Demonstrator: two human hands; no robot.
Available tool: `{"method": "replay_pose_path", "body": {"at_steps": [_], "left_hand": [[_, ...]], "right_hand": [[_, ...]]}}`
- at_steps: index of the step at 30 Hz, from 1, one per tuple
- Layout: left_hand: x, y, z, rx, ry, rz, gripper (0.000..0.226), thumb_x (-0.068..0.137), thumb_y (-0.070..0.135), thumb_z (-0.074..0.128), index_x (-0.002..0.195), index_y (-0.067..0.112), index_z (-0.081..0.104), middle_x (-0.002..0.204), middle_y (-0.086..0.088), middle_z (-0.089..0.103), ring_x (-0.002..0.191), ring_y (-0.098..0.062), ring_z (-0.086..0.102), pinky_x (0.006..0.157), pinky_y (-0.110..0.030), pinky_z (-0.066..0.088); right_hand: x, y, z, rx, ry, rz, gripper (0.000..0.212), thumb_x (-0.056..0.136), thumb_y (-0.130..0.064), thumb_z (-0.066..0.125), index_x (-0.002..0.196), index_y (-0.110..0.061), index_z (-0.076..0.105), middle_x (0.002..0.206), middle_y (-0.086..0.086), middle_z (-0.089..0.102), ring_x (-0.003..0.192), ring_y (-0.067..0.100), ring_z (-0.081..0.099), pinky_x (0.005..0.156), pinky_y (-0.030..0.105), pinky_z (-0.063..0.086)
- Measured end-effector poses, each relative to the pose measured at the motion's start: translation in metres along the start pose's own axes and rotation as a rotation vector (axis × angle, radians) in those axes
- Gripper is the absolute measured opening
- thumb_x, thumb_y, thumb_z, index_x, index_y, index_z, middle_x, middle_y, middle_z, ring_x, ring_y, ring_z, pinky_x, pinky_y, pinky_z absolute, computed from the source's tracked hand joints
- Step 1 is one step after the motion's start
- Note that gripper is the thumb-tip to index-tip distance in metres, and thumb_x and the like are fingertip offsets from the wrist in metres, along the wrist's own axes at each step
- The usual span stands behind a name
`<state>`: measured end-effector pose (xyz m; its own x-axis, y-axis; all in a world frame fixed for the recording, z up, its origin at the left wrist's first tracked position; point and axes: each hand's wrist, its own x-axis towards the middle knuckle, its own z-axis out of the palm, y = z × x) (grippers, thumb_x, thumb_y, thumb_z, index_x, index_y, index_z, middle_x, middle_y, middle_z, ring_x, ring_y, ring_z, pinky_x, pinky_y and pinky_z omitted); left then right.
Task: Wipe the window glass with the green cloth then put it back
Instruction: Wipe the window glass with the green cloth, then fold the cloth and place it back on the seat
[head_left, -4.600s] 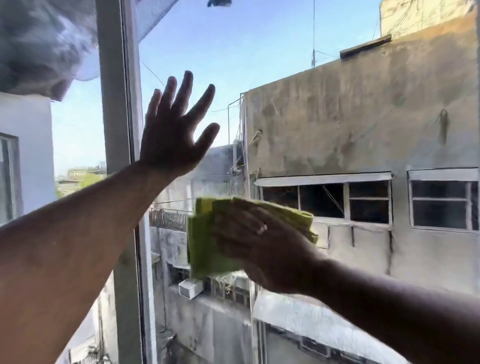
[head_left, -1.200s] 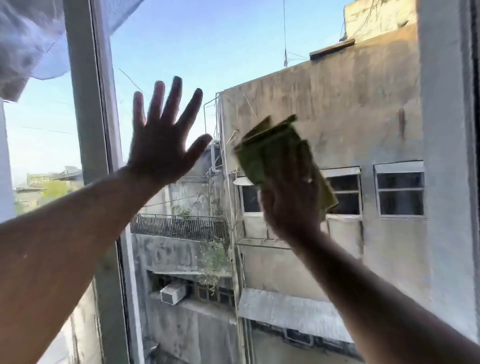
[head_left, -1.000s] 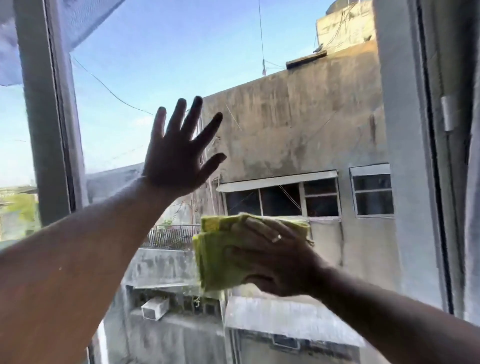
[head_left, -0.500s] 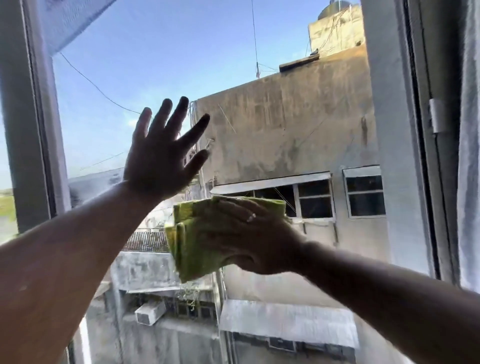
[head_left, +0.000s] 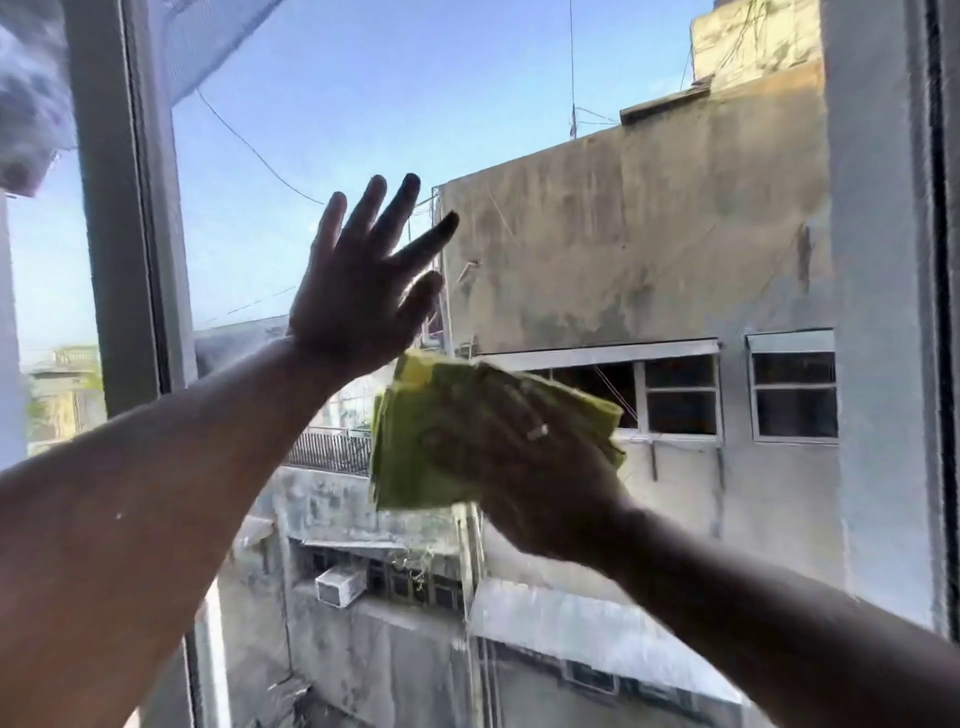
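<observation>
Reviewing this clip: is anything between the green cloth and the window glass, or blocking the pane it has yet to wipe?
Nothing visible lies between them: the right hand presses the folded green cloth against the window glass. On the pane, only the left hand is in the way, spread open just above and left of the cloth.

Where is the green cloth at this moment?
In the head view the green cloth sits mid-frame, pressed against the window glass under the right hand, just below and right of the spread left hand.
</observation>
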<state>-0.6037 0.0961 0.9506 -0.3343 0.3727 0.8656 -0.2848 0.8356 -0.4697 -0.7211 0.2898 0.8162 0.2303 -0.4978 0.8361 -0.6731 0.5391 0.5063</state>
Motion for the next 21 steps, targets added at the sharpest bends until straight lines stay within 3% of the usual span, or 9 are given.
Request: {"method": "replay_pose_path", "body": {"at_steps": [2, 4, 7, 9, 12, 14, 18, 21], "left_hand": [[-0.005, 0.004, -0.01, -0.081, -0.074, 0.021, 0.055, 0.103, 0.045, 0.03, 0.151, 0.023, 0.045, 0.163, -0.019, 0.028, 0.151, -0.044, 0.022, 0.12, -0.064, 0.014], [-0.022, 0.009, -0.021, -0.135, -0.182, 0.077, 0.062, 0.101, 0.055, 0.028, 0.15, 0.022, 0.046, 0.163, -0.016, 0.03, 0.151, -0.044, 0.022, 0.118, -0.069, 0.015], [-0.071, 0.022, -0.036, -0.093, -0.311, 0.307, 0.086, 0.091, 0.077, 0.025, 0.146, 0.015, 0.052, 0.157, -0.016, 0.041, 0.148, -0.042, 0.031, 0.12, -0.066, 0.015], [-0.107, 0.035, -0.039, -0.016, -0.337, 0.377, 0.088, 0.087, 0.079, 0.036, 0.134, 0.009, 0.062, 0.152, -0.019, 0.048, 0.143, -0.042, 0.04, 0.12, -0.063, 0.017], [-0.14, 0.045, -0.037, 0.08, -0.319, 0.299, 0.056, 0.087, 0.057, 0.064, 0.114, 0.008, 0.072, 0.144, -0.02, 0.056, 0.138, -0.041, 0.048, 0.116, -0.062, 0.03], [-0.15, 0.049, -0.036, 0.064, -0.298, 0.209, 0.039, 0.084, 0.04, 0.076, 0.107, 0.009, 0.073, 0.139, -0.019, 0.061, 0.134, -0.039, 0.053, 0.114, -0.06, 0.035], [-0.149, 0.059, -0.04, -0.021, -0.221, 0.176, 0.017, 0.086, 0.02, 0.071, 0.099, 0.009, 0.072, 0.108, -0.013, 0.073, 0.096, -0.033, 0.071, 0.092, -0.047, 0.051], [-0.147, 0.06, -0.05, -0.284, -0.361, 0.005, 0.033, 0.09, 0.02, 0.067, 0.118, 0.004, 0.06, 0.1, -0.013, 0.073, 0.084, -0.031, 0.07, 0.08, -0.038, 0.05]], "right_hand": [[-0.025, -0.057, 0.009, 0.127, -0.127, -0.261, 0.046, 0.097, -0.036, 0.052, 0.143, -0.04, 0.05, 0.161, -0.001, 0.04, 0.152, 0.029, 0.026, 0.13, 0.044, 0.01], [-0.031, -0.055, 0.007, 0.108, -0.221, -0.272, 0.046, 0.1, -0.042, 0.049, 0.146, -0.038, 0.049, 0.162, -0.002, 0.042, 0.152, 0.029, 0.033, 0.126, 0.048, 0.024], [-0.026, -0.035, -0.003, 0.186, -0.162, -0.213, 0.05, 0.1, -0.038, 0.052, 0.149, -0.025, 0.051, 0.158, 0.005, 0.048, 0.149, 0.03, 0.039, 0.123, 0.048, 0.029], [-0.034, -0.035, -0.006, 0.209, -0.086, -0.13, 0.058, 0.098, -0.045, 0.054, 0.148, -0.017, 0.05, 0.156, 0.01, 0.049, 0.145, 0.031, 0.044, 0.12, 0.049, 0.031], [-0.05, -0.017, -0.023, 0.126, -0.033, 0.209, 0.081, 0.091, -0.071, 0.04, 0.143, -0.011, 0.054, 0.145, 0.017, 0.058, 0.13, 0.033, 0.053, 0.104, 0.046, 0.034], [-0.061, -0.017, -0.033, 0.066, -0.078, 0.333, 0.088, 0.082, -0.078, 0.043, 0.135, -0.01, 0.061, 0.128, 0.015, 0.065, 0.109, 0.031, 0.056, 0.087, 0.041, 0.035], [-0.057, -0.03, -0.044, 0.14, -0.189, 0.471, 0.07, 0.075, -0.06, 0.075, 0.117, -0.005, 0.065, 0.094, 0.017, 0.072, 0.078, 0.036, 0.067, 0.07, 0.041, 0.048], [-0.045, -0.031, -0.061, 0.257, -0.379, 0.545, 0.034, 0.078, -0.043, 0.08, 0.092, -0.014, 0.071, 0.072, 0.009, 0.068, 0.058, 0.029, 0.056, 0.056, 0.029, 0.037]]}}
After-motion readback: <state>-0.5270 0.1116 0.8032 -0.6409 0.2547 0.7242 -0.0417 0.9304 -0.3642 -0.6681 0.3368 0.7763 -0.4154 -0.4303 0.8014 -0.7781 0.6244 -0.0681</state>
